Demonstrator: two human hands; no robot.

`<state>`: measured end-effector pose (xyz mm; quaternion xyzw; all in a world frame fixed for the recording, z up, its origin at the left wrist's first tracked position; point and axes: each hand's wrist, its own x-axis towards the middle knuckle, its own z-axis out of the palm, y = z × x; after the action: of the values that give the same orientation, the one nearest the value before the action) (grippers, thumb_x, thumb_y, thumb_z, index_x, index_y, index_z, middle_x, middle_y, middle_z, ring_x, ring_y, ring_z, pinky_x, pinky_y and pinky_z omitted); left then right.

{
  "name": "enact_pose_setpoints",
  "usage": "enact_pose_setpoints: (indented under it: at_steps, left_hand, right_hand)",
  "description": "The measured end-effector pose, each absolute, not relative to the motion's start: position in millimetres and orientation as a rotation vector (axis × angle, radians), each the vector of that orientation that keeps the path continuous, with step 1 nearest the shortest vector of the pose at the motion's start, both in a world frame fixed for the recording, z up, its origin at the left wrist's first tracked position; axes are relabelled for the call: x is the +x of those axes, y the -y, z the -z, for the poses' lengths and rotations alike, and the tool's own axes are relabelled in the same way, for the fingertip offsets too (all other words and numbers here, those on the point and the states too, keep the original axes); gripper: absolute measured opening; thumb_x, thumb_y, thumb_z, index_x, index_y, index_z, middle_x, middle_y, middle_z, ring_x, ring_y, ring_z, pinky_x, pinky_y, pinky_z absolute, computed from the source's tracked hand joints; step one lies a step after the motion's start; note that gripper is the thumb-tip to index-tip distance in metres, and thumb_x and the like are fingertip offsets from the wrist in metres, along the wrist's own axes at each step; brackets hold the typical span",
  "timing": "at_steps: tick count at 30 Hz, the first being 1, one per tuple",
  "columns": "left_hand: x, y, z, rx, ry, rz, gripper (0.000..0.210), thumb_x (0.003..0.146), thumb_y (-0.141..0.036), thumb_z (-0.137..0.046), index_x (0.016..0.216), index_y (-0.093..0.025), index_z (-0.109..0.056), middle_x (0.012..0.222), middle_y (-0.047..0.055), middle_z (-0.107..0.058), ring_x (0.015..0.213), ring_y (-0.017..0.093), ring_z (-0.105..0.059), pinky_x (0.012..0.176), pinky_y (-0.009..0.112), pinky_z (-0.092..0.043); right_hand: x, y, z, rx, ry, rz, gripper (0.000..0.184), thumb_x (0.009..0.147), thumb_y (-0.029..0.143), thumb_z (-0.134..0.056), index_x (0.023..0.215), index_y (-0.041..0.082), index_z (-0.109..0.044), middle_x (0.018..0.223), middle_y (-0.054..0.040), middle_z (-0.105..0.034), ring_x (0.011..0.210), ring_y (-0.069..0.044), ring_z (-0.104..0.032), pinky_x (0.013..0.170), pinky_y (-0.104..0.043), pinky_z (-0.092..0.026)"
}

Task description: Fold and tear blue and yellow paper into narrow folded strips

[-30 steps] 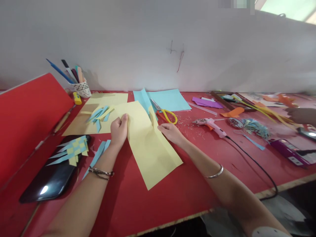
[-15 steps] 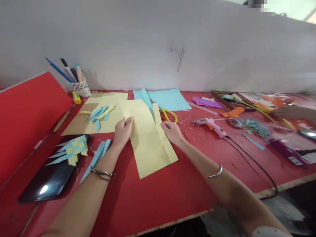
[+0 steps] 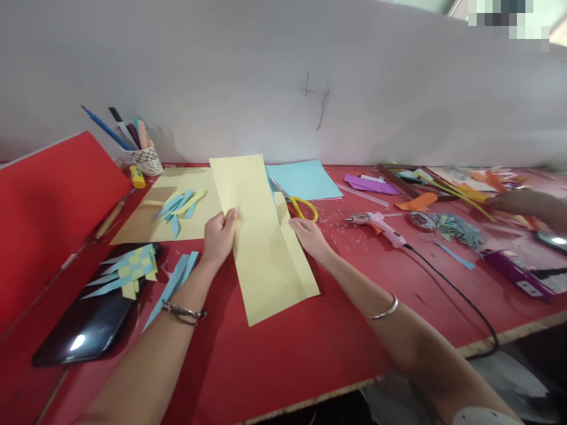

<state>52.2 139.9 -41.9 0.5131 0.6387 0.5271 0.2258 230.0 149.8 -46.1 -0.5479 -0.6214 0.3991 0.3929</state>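
A pale yellow sheet of paper [image 3: 261, 254] stands tilted between my hands, with a narrow strip partly torn away along its right side but joined at the bottom. My left hand [image 3: 220, 236] pinches its left edge, thumb on top. My right hand [image 3: 310, 239] is closed on the torn strip. Just behind the paper lie scissors with yellow handles [image 3: 303, 208] and a light blue sheet [image 3: 308, 179]. To the left, blue and yellow paper strips [image 3: 181, 206] rest on another yellow sheet [image 3: 133, 218].
A black phone [image 3: 93, 324] with a woven paper fish [image 3: 133, 271] is at left. Beyond it are a red board [image 3: 53, 218] and a pen cup [image 3: 146, 159]. A pink glue gun [image 3: 381, 227] with its cord lies right. Another person's hand [image 3: 518, 202] is at far right.
The top of the yellow sheet has straightened up and now stands higher, covering part of the blue sheet. Both my hands stay in nearly the same place.
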Motion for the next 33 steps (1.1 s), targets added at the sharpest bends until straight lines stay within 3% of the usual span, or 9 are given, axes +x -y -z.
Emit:
enact_pose_setpoints:
  at_steps: [33]
  left_hand:
    - [55.4, -136.6, 36.6, 1.414, -1.844, -1.405, 0.034, 0.069, -0.036, -0.042, 0.041, -0.022, -0.030, 0.040, -0.004, -0.030, 0.045, 0.011, -0.034, 0.043, 0.023, -0.027]
  right_hand:
    - [228.3, -147.7, 47.0, -1.436, 1.490, -0.992, 0.027, 0.069, 0.032, -0.037, 0.049, 0.020, -0.023, 0.048, 0.0060, -0.020, 0.044, -0.007, -0.024, 0.043, -0.022, -0.015]
